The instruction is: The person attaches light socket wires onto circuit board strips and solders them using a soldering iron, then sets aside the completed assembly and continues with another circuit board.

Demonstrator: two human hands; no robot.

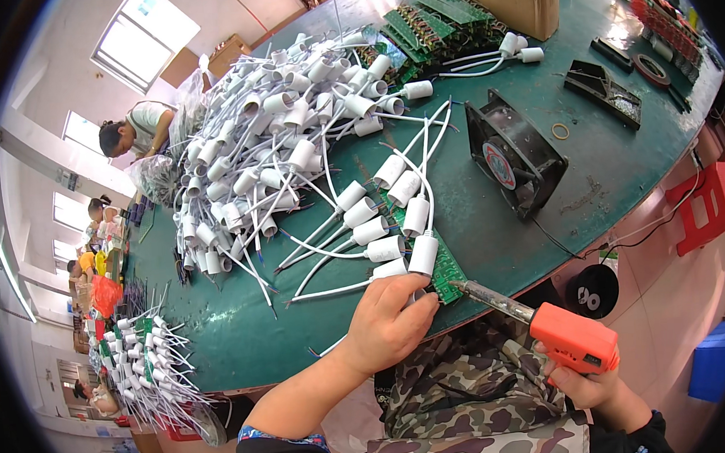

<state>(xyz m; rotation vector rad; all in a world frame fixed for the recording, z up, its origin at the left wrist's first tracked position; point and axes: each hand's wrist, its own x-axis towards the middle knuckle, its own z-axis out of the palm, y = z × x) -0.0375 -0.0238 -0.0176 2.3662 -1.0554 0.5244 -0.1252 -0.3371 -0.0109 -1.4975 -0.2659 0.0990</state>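
Orange-bodied soldering gun [575, 338], tilted, its metal tip at the near end of a narrow green circuit board [447, 273]; the board lies slanted, partly covered by white cylindrical lamp sockets [385, 248] trailing white cables.

Remotely, I am observing an electronics workshop — lamp holders [296, 114] are lying heaped, circuit boards [435, 24] stacked, a soldering gun [574, 337] working.

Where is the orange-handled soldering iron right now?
Head view, lower right: the orange-handled soldering iron is in the right hand, its metal tip at the green circuit board's near end.
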